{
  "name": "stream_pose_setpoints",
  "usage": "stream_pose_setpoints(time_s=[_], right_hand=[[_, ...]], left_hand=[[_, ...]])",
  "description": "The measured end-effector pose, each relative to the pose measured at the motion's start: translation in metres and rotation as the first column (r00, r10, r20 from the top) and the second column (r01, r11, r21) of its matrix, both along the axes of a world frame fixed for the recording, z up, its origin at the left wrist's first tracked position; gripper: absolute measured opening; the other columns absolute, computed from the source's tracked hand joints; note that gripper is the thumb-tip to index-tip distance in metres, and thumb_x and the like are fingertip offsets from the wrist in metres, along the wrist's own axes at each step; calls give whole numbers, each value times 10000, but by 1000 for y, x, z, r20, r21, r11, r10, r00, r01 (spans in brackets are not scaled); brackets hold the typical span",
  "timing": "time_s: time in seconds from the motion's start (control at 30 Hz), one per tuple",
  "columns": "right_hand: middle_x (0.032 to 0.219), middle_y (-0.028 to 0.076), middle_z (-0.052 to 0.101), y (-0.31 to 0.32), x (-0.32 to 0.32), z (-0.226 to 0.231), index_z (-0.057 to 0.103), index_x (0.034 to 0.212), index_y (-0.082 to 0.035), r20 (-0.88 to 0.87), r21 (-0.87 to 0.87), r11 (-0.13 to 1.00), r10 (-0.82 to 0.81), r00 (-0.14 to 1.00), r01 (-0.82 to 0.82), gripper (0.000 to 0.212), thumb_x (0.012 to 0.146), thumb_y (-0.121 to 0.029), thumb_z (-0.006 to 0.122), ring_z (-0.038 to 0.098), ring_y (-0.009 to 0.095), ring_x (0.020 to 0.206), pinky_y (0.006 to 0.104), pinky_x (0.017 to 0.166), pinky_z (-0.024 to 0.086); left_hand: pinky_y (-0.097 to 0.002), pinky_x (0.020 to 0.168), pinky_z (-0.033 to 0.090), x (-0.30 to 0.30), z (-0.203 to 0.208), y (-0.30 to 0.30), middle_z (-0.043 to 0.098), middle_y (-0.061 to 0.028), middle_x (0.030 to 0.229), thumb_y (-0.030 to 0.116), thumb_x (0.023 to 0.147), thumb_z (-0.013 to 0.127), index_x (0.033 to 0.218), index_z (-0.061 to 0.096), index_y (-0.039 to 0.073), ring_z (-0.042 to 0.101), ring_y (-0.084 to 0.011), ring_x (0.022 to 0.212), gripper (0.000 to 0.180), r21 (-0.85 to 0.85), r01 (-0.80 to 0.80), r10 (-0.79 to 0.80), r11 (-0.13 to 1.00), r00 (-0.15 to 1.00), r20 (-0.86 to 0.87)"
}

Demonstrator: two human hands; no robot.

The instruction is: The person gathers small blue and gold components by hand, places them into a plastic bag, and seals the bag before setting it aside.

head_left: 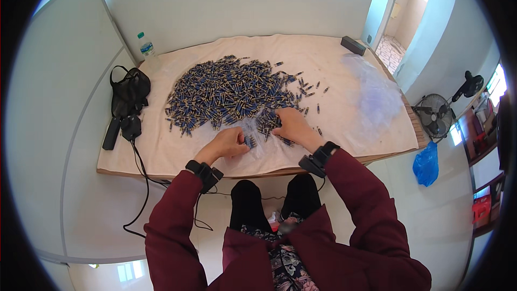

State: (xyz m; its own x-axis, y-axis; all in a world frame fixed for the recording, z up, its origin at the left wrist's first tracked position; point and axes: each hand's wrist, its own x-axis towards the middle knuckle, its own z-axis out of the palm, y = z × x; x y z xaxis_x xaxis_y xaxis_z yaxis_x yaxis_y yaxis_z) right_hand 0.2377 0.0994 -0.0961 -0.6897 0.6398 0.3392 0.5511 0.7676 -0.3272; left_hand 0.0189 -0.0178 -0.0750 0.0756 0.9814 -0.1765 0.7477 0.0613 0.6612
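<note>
Table (161, 156): covered by a pale cloth (334, 59); its near edge is partly masked by the person's sleeves and wrist straps.

Pile (229, 91): a broad heap of small blue-and-gold pieces spread over the middle of the cloth, left of centre, with strays trailing off to the right. The pieces lie in every direction, so the heap has no common long axis. Single pieces are too small to make out in detail.

Clear bag (377, 91): crumpled at the right end of the cloth, hard to separate from the cloth beneath it.

Black bag (129, 94): at the left edge, with a cable dropping to the floor.

Bottle (145, 46): upright at the far left corner.

Dark box (353, 44): at the far right corner.

Left hand (226, 143): curled, fingers closed on a few pieces at the near edge of the pile. How many cannot be told.

Right hand (293, 124): palm down, fingers bent over a small bundle (267, 121) of pieces lying on clear film just before the pile. The bundle runs roughly away from the person. Whether the fingers grip it or only press on it cannot be told.
</note>
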Motion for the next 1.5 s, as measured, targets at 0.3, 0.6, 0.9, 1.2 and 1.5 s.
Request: stream_pose_setpoints(time_s=[0.3, 0.6, 0.9, 1.2, 1.5], right_hand=[[755, 135, 626, 11, -8, 4, 604, 1094, 29, -371, -234, 969, -9, 928, -84, 380, 763, -123, 710, 599, 214, 655, 344, 602, 479], [841, 75, 672, 21, 3, -2, 599, 1153, 33, -361, -588, 801, -133, 923, -114, 287, 899, -95, 563, 627, 96, 641, 247, 549, 509], [875, 68, 682, 22, 15, 9, 587, 1170, 48, -536, -663, 717, -253, 806, -216, 340, 973, -205, 472, 643, 87, 675, 210, 518, 486], [908, 70, 682, 20, 26, 14, 578, 1184, 25, -501, -755, 605, -284, 818, -253, 325, 980, -206, 474, 611, 66, 703, 190, 492, 436], [934, 82, 689, -3, 8, 14, 577, 1193, 17, -665, -676, 611, -266, 698, -411, 293, 966, -150, 494, 619, 70, 720, 185, 576, 481]], left_hand=[[-358, 567, 471, 0, -2, -6, 618, -123, 696, 262, 661, 747, 762, 548, 31, 609, -251, 635, 321, -14, -61, 61, 998, 998, 14], [-350, 578, 465, -4, -9, -6, 615, -123, 714, 260, 663, 744, 779, 545, 36, 602, -249, 654, 321, 43, -44, 45, 998, 999, -16], [-326, 559, 458, -4, -7, -7, 606, -97, 709, 227, 697, 730, 800, 553, 31, 586, -210, 634, 283, 17, -47, 46, 999, 997, 57], [-257, 488, 442, 0, -9, 0, 588, -26, 696, 125, 787, 672, 847, 573, 26, 551, -110, 577, 152, 36, -161, 141, 986, 938, 317], [-227, 395, 399, 49, 25, 20, 586, -18, 688, 184, 904, 580, 888, 597, 13, 533, -81, 470, 173, 41, -152, 112, 987, 862, 495]])
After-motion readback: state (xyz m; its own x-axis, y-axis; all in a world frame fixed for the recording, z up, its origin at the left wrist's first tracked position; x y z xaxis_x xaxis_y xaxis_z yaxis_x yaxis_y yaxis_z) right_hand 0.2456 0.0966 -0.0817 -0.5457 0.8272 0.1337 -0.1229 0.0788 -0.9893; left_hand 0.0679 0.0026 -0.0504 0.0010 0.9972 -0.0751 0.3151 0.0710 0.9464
